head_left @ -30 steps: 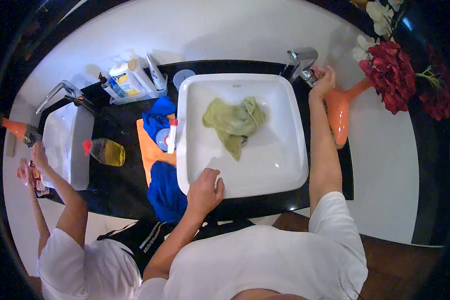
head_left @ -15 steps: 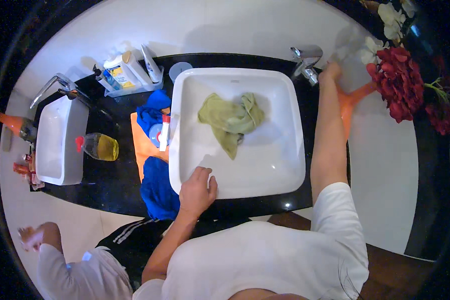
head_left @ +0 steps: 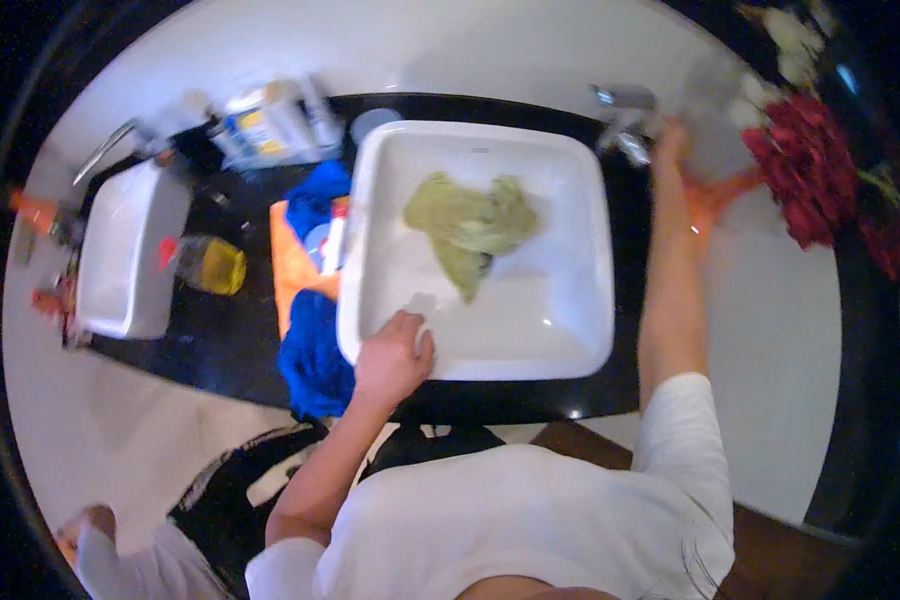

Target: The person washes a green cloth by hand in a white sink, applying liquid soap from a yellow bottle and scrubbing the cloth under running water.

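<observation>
A crumpled olive-green cloth (head_left: 470,222) lies on the bottom of the white square sink (head_left: 600,300), touched by neither hand. My left hand (head_left: 394,358) rests over the sink's near left corner, fingers bent down inside the rim and thumb apart, with nothing visible in it. On the far right, my right hand (head_left: 673,145) is stretched out beside the chrome tap (head_left: 627,135), close to the wall. Its fingers are blurred and partly hidden, so whether they grip anything does not show. Past that forearm stands a bright orange object (head_left: 703,208).
Left of the sink lie blue cloths (head_left: 316,355), an orange cloth (head_left: 288,270) and a white-capped container. Further left are a yellow-liquid bottle (head_left: 217,266) and a small basin (head_left: 120,255). Toiletries (head_left: 270,125) stand behind; red flowers (head_left: 800,165) lean in right. Another person's arm (head_left: 95,530) is lower left.
The whole view has shifted slightly and blurred. Both my hands keep nearly the same places at the sink and tap. The other person's hand at the lower left has dropped lower.
</observation>
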The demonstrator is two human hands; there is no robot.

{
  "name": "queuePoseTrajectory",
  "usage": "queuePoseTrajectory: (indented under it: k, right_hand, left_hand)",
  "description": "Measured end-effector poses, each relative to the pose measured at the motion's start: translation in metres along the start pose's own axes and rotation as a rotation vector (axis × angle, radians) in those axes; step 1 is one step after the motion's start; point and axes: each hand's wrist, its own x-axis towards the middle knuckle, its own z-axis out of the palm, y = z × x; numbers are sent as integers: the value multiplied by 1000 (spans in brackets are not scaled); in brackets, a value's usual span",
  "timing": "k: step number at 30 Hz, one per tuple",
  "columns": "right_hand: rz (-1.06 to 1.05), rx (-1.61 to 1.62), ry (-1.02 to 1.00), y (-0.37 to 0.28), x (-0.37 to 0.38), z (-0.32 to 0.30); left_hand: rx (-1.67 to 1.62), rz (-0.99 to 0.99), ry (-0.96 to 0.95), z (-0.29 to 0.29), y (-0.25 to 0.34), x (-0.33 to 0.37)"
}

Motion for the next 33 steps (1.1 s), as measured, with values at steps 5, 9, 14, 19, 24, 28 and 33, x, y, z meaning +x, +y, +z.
queuePoseTrajectory:
  k: [5, 9, 14, 19, 24, 28, 33]
  right_hand:
    - [-109, 304, 213, -51, -34, -78]
    - [-335, 390, 48, -52, -85, -95]
    - [-578, 194, -745, -69, -176, -72]
    - [-715, -88, -1146, -96, -280, -61]
    - [-664, -74, -985, -102, -279, -83]
    - [119, 167, -965, -168, -270, -137]
    - [397, 1234, -734, -303, -271, -197]
  left_hand:
    - [-104, -88, -140, -6, 0, 0]
    - [-116, 0, -105, 4, -8, -5]
    - [-97, 35, -54, -1, -13, -15]
    - [-191, 114, -16, 12, -23, -16]
    - [-607, 355, 184, -9, -44, -37]
    - [-493, 330, 242, -83, -101, -151]
    - [-527, -553, 443, -89, -256, -354]
